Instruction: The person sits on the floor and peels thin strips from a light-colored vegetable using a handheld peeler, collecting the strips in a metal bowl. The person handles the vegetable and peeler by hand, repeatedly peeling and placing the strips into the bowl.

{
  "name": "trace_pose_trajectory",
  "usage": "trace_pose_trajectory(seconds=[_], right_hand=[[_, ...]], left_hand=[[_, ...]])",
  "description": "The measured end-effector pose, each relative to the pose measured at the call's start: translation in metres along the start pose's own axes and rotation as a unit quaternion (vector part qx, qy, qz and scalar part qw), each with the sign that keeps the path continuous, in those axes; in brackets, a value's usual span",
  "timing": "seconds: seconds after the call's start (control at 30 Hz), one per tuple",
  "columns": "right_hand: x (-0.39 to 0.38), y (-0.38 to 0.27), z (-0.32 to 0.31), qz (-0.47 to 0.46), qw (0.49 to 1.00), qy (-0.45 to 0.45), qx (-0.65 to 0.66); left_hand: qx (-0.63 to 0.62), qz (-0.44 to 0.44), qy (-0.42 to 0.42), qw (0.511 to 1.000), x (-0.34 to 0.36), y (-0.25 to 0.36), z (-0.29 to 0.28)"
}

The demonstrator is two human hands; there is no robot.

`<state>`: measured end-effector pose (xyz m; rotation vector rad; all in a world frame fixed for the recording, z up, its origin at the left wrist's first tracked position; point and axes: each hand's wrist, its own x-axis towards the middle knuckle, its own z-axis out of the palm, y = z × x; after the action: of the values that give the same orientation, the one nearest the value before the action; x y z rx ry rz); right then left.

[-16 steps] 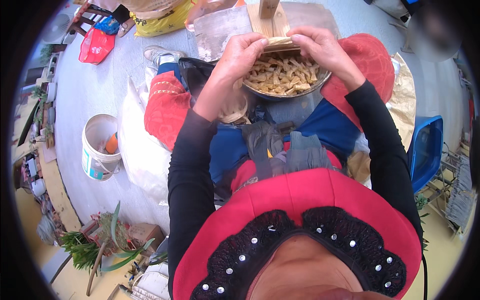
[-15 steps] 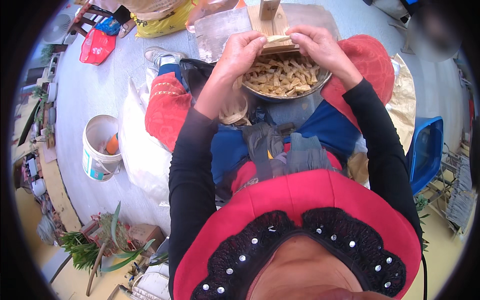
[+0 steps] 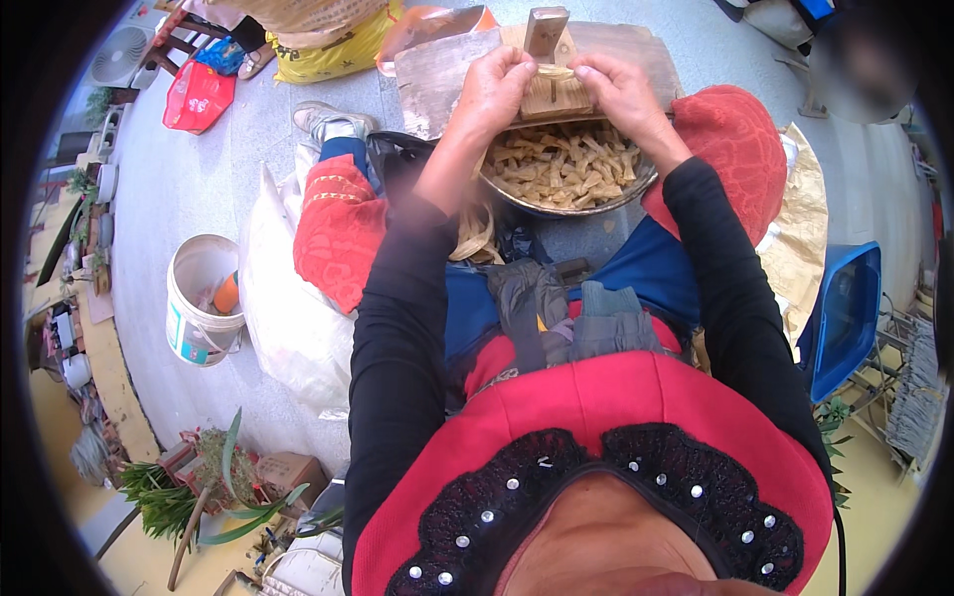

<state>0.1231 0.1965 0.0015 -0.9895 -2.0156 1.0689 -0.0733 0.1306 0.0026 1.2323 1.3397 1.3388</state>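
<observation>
My left hand [image 3: 492, 94] and my right hand [image 3: 624, 94] are both closed, thumbs pinched against fingers. Between them stretches a thin, pale yellowish strip [image 3: 554, 72], an end in each hand. It lies just in front of a short upright wooden post [image 3: 545, 35], over a light wooden block [image 3: 564, 99] fixed on a wide worn board [image 3: 427, 84]. Directly below, nearer to me, a round bowl [image 3: 542, 211] holds many short, pale-brown twisted pieces [image 3: 566, 164]. A bunch of longer pale strips [image 3: 477, 233] hangs by my left forearm, partly hidden by it.
A white bucket [image 3: 194, 333] with something orange inside stands at left, beside a white sack [image 3: 298, 328]. Red cloths [image 3: 343, 228] cover my knees. A blue plastic tub [image 3: 845, 318] is at right. Red [image 3: 199, 94] and yellow bags [image 3: 333, 60] lie at the far left.
The strip has moved slightly away from me and now lies close to the post. Both hands stay pinched on it. The view has shifted a little.
</observation>
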Motion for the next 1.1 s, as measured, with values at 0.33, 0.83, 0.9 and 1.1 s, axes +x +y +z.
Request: trace_pose_trajectory(seconds=[0.33,0.83,0.9,1.1], right_hand=[[0.001,-0.004,0.002,-0.018,0.999,0.045,-0.002],[-0.032,-0.061,0.023,-0.256,0.930,0.116,-0.236],[-0.028,-0.058,0.023,-0.213,0.941,0.102,-0.244],[-0.041,-0.053,0.015,-0.146,0.977,0.020,-0.155]], left_hand=[[0.044,0.027,0.033,0.998,0.002,0.006,0.005],[-0.196,-0.137,-0.007,0.971,-0.048,0.019,0.034],[-0.295,-0.169,-0.076,0.937,-0.065,0.021,0.038],[0.052,-0.117,-0.115,0.985,-0.101,0.014,-0.017]])
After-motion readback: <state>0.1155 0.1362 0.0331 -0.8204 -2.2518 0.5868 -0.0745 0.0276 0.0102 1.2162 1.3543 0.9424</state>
